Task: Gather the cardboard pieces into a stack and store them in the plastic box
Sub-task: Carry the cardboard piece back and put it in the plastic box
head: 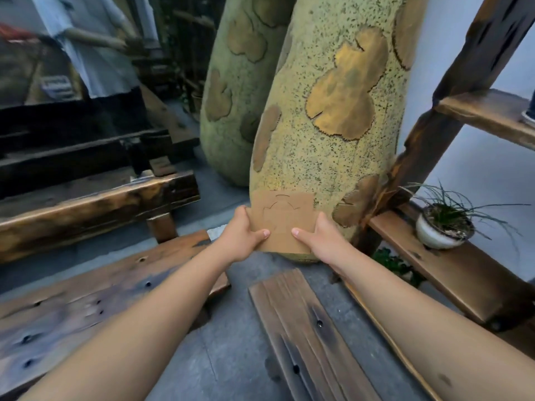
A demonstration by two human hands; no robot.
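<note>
Large vase: a tall, speckled yellow-green vase [333, 111] with golden-brown gourd-shaped patches fills the frame from 12 to 1 o'clock; its base stands on the grey floor [231, 357].
Second vase: a matching vase [231, 91] stands just beside it at 11 o'clock, partly hidden behind it.
Wooden shelf: a dark, scorched-looking shelf frame [463, 82] rises at 2 o'clock; its lower board runs down toward 4 o'clock.
Bench: a heavy dark wooden bench [95, 206] lies at 9 o'clock.
Planks: one worn plank [86, 308] lies at 8 o'clock, another [301, 337] at 6 o'clock.
Potted plant: a small white pot of thin grass-like leaves [443, 230] sits on the lower shelf board at 3 o'clock.
Cardboard pieces: a flat brown stack [285, 218] with curved cut lines on its face, held in the air at centre, in front of the large vase's base.
Left hand [243, 235]: clamped on the stack's left edge, thumb on top.
Right hand [321, 241]: clamped on the right edge, thumb on top.
</note>
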